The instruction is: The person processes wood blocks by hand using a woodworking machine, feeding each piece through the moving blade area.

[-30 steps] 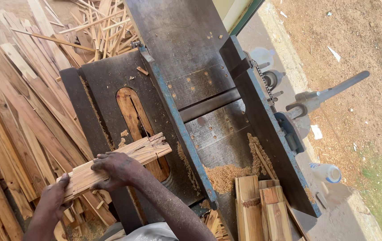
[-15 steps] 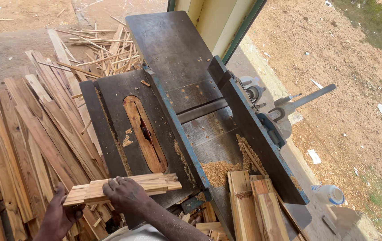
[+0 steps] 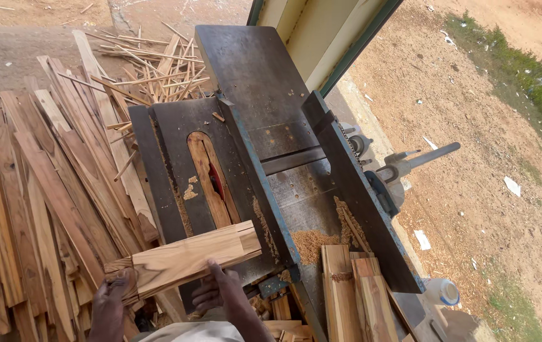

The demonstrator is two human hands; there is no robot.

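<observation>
I hold a bundle of light wooden strips (image 3: pixel 188 256) crosswise at the near edge of a dark metal saw table (image 3: pixel 176 133). My left hand (image 3: pixel 109 304) grips the bundle's left end. My right hand (image 3: pixel 217 291) supports it from below near the middle. The bundle's right end reaches over the table's near corner. In the table top an oval wooden insert (image 3: pixel 211 177) surrounds the blade slot, where a bit of red shows.
A blue fence rail (image 3: pixel 255 171) divides the saw table from a planer bed (image 3: pixel 252 76). Sawdust (image 3: pixel 312 240) and stacked boards (image 3: pixel 347 285) lie near right. Long planks (image 3: pixel 37 190) and thin offcuts (image 3: pixel 150 69) pile on the left. Sandy ground lies to the right.
The bundle has come back toward me and off the table top, from over the insert to the near edge. Both hands moved down with it. The view shifted to show more of the machine's far end.
</observation>
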